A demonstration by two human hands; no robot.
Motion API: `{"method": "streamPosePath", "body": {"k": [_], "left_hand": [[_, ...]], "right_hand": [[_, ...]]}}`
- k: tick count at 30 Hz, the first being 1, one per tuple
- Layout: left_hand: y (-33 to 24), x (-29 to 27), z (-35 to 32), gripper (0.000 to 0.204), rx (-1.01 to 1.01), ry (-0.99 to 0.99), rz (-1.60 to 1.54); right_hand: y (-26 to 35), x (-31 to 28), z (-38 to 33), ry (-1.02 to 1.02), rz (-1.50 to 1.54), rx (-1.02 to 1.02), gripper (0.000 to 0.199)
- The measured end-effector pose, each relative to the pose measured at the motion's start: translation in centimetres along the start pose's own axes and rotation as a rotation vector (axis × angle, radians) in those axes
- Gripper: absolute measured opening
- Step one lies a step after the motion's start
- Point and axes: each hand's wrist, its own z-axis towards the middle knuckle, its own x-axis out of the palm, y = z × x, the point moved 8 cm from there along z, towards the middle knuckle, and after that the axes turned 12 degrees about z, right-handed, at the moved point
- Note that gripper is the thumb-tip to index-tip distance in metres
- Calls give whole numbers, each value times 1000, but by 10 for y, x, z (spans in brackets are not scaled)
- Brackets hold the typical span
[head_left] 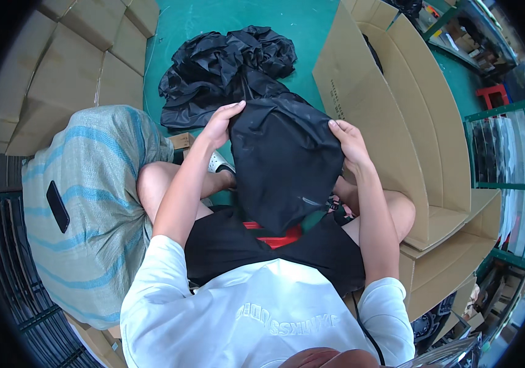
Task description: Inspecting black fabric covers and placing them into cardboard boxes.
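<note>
A sheet of thin black fabric (pixel 287 156) hangs between my two hands, spread out in front of my knees. My left hand (pixel 218 126) pinches its upper left edge, thumb on top. On the other side, my right hand (pixel 349 142) grips the right edge, with the thumb over the cloth and the fingers behind it. The lower part droops toward my lap, above a red plastic stool (pixel 275 236). Behind it a crumpled heap of black fabric (pixel 219 70) lies on the floor; whether it joins the held piece, I cannot tell.
Left of me bulges a woven sack (pixel 91 245) with blue stripes, a black phone (pixel 57 207) on it. Cardboard boxes (pixel 60 67) are stacked at the far left. An open tall carton (pixel 391 116) stands close on the right, near green metal shelving (pixel 505 110). The floor (pixel 195 15) is green.
</note>
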Motion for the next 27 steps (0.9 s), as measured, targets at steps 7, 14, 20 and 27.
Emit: {"method": "streamPosePath", "body": {"k": [7,14,20,27], "left_hand": [[64,-48,82,26,-146,-134,16],[88,-71,149,32,-198,-234,227],[132,-112,200,25,-377,-333,365],[130,-149,230,32,-386,-356,566]], "right_hand": [[-32,-32,87,-167,98,7,21],[-75,-78,183,-283,-156,-85,27],[-101,-108,231,-331,-716,-60,29],[-97,-100,258,-410,-841,13,28]]}}
